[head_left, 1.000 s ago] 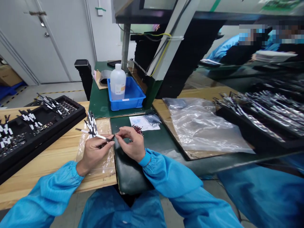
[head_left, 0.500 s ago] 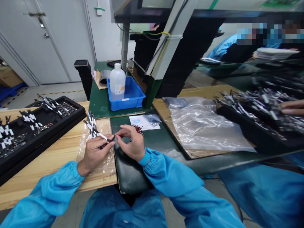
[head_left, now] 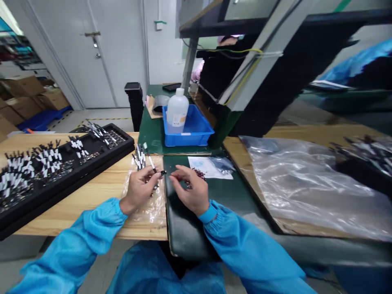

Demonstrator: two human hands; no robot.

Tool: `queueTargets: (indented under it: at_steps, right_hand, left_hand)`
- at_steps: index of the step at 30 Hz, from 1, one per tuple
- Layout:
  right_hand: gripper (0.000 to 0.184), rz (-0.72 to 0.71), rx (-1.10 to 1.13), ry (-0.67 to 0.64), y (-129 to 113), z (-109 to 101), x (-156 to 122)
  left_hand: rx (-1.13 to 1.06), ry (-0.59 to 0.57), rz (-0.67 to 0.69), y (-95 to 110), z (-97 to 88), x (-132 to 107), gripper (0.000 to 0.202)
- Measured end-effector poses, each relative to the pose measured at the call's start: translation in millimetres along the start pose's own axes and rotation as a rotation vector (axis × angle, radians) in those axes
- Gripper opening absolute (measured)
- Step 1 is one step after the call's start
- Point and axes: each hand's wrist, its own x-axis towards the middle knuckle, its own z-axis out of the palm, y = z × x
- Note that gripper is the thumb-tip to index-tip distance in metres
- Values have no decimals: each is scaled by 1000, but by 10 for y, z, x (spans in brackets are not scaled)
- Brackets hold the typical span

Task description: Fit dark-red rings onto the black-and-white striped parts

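Strip (head_left: 152,164), black and white, is in my left hand (head_left: 141,188), near the seam where the wooden table (head_left: 101,185) meets the green table (head_left: 183,237). Left fingers clamped on it, thumb against forefinger. White part angles up behind the forefinger; small dark end pokes out past the fingertips toward my right hand (head_left: 191,190).

Right thumb and forefinger curled close to each other, just beside that dark end, small gap between. Can't tell if those tips meet or pinch something tiny. Right hand is over the green table.

Below left hand: clear bag (head_left: 156,218), flat on the wooden table, with a bundle of more strips (head_left: 140,157) just beyond my knuckles. By right hand: pile of tiny dark red parts (head_left: 199,174), partly hidden by the hand, next to a white paper (head_left: 199,162).

Off left, long black tray (head_left: 76,181), strips inside in separate groups. Beyond my hands, blue bin (head_left: 190,139), whitish bottle (head_left: 177,108) upright in it. Off right, big wrinkled plastic sheet (head_left: 294,183) on a brown board (head_left: 237,151); blurred strips (head_left: 372,153) past it. Blue sleeves (head_left: 88,232) on both my arms.
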Motion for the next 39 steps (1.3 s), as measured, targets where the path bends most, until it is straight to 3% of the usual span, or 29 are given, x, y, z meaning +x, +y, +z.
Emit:
queueTargets:
  at_steps: [3,5,9,13,16,20,24,27,29,31,36,39]
  right_hand:
    - [37,-24,-17,4,30,-30,0]
    - [35,-37,-9,-2,43,-60,2]
    - [31,-56,-3,-9,46,-110,25]
    - [26,-86,0,-14,22,-117,58]
    - [22,-103,13,-26,11,-111,72]
    - [17,-96,11,-19,26,-110,77]
    - [15,-63,13,-8,58,-105,79]
    - [14,-24,5,12,76,-105,89]
    - [14,4,-1,33,81,-111,101]
    - [15,33,-9,52,84,-120,116]
    - [15,70,-36,87,95,-151,148]
    - [13,84,-53,107,122,-168,162]
  left_hand:
    - [-123,150,-40,47,-148,205,54]
    - [-163,237,-59,104,-356,367,63]
    - [-152,375,-138,207,-1015,635,64]
    - [-1,498,-209,187,-1750,768,58]
    - [115,521,-335,106,-2144,788,57]
    - [262,466,-481,21,-2379,724,60]
    - [670,457,-485,74,-2391,609,59]
    - [1017,454,-315,165,-2283,525,46]
    - [1058,375,-207,211,-2142,470,36]
    - [969,209,-195,243,-1940,405,33]
    - [689,-440,-211,303,-1295,181,31]
    - [698,-556,-154,313,-978,54,26]
